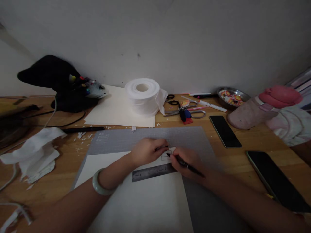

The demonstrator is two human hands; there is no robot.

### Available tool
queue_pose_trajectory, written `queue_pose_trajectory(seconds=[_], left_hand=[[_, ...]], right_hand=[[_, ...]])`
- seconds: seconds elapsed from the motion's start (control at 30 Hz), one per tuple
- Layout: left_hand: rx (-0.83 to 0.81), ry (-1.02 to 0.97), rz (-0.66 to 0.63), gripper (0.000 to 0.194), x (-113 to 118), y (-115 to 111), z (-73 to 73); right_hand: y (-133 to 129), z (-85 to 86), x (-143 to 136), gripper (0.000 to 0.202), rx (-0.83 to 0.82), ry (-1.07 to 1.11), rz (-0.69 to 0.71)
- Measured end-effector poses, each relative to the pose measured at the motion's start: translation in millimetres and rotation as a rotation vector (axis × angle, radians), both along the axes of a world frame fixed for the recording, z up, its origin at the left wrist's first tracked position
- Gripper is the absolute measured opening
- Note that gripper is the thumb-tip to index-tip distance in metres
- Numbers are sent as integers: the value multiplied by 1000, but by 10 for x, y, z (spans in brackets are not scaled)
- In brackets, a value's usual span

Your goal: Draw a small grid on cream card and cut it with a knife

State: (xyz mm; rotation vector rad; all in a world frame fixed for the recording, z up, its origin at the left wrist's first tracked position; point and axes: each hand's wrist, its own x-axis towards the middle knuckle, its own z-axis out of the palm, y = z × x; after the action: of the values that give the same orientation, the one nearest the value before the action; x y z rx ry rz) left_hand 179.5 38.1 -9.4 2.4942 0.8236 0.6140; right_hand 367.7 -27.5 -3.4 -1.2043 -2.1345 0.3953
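Note:
My right hand (pixel 186 161) is closed around a black pen (pixel 188 166), its tip down by a small ruled grid (pixel 166 157) drawn in black lines on white paper (pixel 145 197). Beside the grid, my left hand (pixel 149 151) rests on the sheet with its fingers curled together. A small dark bit shows at the left fingertips, too small to name. Just below both hands lies a grey metal ruler (pixel 153 172), its right end partly under my right hand. Paper and ruler lie on a grey cutting mat (pixel 194 139).
Behind the mat stand a tissue roll (pixel 143 100) on blank sheets (pixel 109 113), scissors (pixel 172 112) and markers (pixel 212 105). Two phones (pixel 225 131), a pink-lidded bottle (pixel 257 108) and a metal bowl (pixel 221 100) are at right. Paper scraps, crumpled tissue (pixel 39 149) and cables lie left.

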Motion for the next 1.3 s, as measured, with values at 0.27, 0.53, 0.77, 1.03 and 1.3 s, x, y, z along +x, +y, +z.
queue_pose_trajectory(seconds=[0.27,0.53,0.77,1.03,1.3], left_hand=[[-19,15,23,20,4,1,-26],[-26,50,27,18,14,-4,11],[-45,59,32,17,23,-8,50],[-53,42,18,17,10,-1,30],[-62,24,16,16,17,-5,42]], right_hand=[[-22,-55,-67,18,240,-337,152],[-18,-102,-117,16,278,-429,104],[-19,-20,-157,18,270,-467,102],[-12,-18,-147,18,277,-462,116],[-34,53,-98,18,184,-377,193]])
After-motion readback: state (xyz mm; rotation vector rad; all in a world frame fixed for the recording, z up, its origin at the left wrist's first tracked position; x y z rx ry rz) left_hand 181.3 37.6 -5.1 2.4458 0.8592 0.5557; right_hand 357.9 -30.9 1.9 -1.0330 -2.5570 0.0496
